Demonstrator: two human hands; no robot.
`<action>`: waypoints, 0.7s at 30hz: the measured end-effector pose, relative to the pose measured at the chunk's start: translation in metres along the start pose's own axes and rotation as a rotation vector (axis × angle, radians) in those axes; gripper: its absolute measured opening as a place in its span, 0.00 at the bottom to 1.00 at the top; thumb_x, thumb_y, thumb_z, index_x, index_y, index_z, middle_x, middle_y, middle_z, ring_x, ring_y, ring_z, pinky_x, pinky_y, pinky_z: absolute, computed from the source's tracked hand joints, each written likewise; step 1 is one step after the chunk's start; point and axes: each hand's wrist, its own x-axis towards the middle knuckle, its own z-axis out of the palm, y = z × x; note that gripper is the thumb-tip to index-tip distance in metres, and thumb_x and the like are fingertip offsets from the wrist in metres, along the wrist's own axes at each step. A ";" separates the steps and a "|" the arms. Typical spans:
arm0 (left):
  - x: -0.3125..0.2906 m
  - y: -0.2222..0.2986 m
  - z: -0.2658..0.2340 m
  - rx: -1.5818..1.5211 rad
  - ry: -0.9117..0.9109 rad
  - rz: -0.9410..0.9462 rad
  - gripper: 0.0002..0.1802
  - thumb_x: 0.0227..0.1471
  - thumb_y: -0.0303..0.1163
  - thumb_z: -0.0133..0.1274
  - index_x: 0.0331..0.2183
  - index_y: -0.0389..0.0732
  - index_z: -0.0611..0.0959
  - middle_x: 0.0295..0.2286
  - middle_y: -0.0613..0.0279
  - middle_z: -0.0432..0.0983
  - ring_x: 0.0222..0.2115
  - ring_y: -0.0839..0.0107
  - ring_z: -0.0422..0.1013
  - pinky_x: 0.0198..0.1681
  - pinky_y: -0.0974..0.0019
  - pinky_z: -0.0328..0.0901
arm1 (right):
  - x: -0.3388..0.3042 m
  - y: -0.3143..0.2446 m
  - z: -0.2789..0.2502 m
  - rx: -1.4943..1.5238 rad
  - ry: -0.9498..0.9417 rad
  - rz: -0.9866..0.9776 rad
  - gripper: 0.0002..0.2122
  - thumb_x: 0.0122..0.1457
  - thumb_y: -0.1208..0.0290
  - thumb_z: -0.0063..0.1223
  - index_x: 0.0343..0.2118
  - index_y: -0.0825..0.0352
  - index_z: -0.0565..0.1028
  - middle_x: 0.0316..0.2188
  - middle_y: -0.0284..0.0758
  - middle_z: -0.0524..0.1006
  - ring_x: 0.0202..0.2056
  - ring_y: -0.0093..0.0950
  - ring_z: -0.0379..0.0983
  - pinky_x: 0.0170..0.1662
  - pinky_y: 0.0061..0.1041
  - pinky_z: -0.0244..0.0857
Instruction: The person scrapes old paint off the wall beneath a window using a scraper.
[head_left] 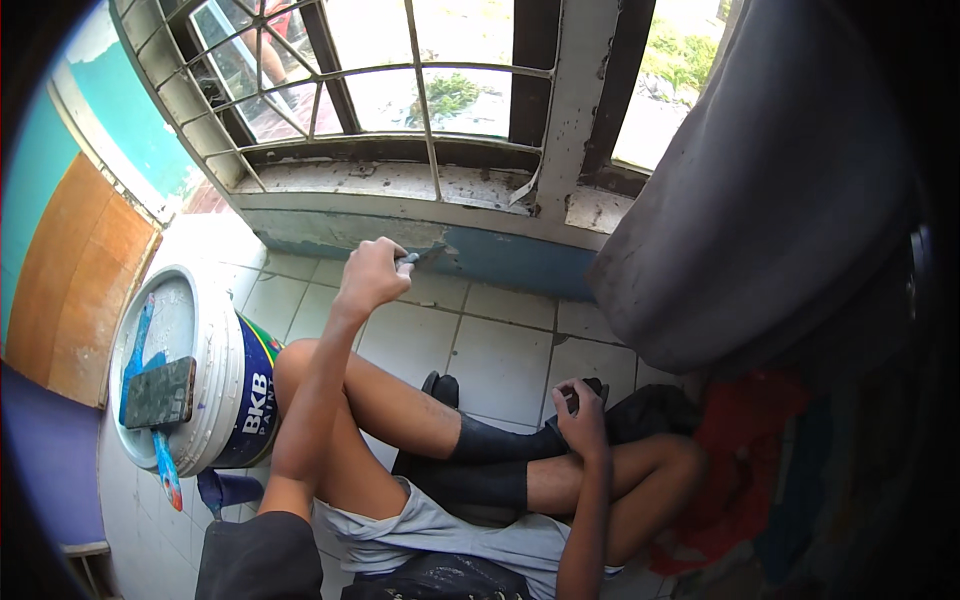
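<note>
My left hand (375,272), closed round the handle, holds a scraper (432,254) out in front of me. Its metal blade is against or very near the low wall (490,262) below the window, where blue paint gives way to a pale, flaking patch; I cannot tell if it touches. My right hand (581,416) rests by my shin and foot, fingers curled in with no object visible between them.
At left a paint bucket (210,440) carries a dark phone (160,393) and blue-handled brushes (141,335) on its lid. A barred window (425,120) rises ahead. Dark cloth (760,190) hangs at right, above red fabric (745,440) on the tiled floor (505,360).
</note>
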 end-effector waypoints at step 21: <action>0.014 0.018 0.017 0.377 0.185 -0.058 0.05 0.43 0.29 0.62 0.24 0.38 0.85 0.25 0.46 0.81 0.31 0.50 0.80 0.36 0.56 0.75 | 0.005 -0.006 0.002 -0.021 -0.003 -0.044 0.07 0.61 0.70 0.54 0.34 0.70 0.75 0.26 0.38 0.78 0.28 0.28 0.75 0.34 0.27 0.67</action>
